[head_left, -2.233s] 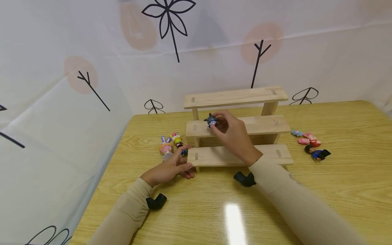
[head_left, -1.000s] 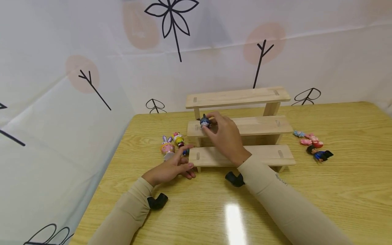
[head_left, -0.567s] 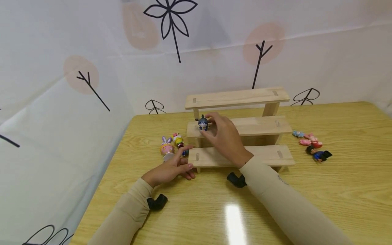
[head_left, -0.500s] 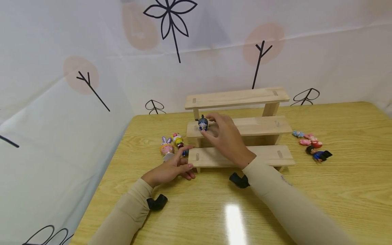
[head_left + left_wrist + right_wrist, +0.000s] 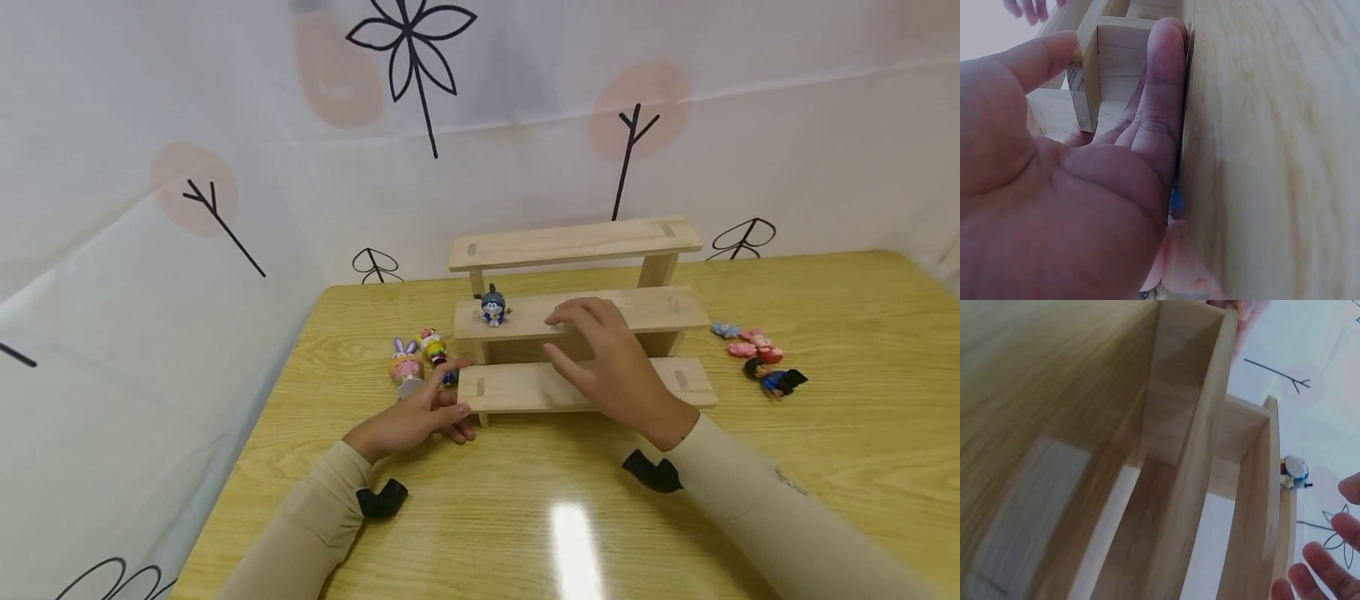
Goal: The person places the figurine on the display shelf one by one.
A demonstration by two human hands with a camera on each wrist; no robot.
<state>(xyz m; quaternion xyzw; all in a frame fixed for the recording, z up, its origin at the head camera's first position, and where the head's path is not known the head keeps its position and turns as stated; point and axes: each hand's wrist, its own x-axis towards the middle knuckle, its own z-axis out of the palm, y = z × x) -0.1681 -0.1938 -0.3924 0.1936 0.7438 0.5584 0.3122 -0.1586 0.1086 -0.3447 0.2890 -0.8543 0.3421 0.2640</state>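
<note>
A three-step wooden display stand (image 5: pixel 573 242) stands on the table. On its middle step, at the left end, a small dark-blue figurine with a white face (image 5: pixel 493 307) stands upright, also seen in the right wrist view as a small figurine (image 5: pixel 1294 473). My right hand (image 5: pixel 611 358) is to its right, apart from it, over the stand's front with fingers loosely bent and holding nothing. My left hand (image 5: pixel 412 421) grips the left end of the lowest step, thumb at the front corner and index finger at the back corner. In the left wrist view its other fingers lie low by the tabletop.
Left of the stand lie a bunny-eared figurine (image 5: pixel 407 365) and a yellow-and-white figurine (image 5: pixel 433 346). To the right lie a small light-blue figurine (image 5: pixel 725 330), pink figurines (image 5: pixel 753 342) and a black-haired figurine in blue (image 5: pixel 775 379). Patterned cloth (image 5: pixel 525 150) hangs behind the table (image 5: pixel 480 517).
My right hand moved the blue figurine left along the middle step, let go of it, and drew back right and toward me. My left hand stays at the lowest step's end.
</note>
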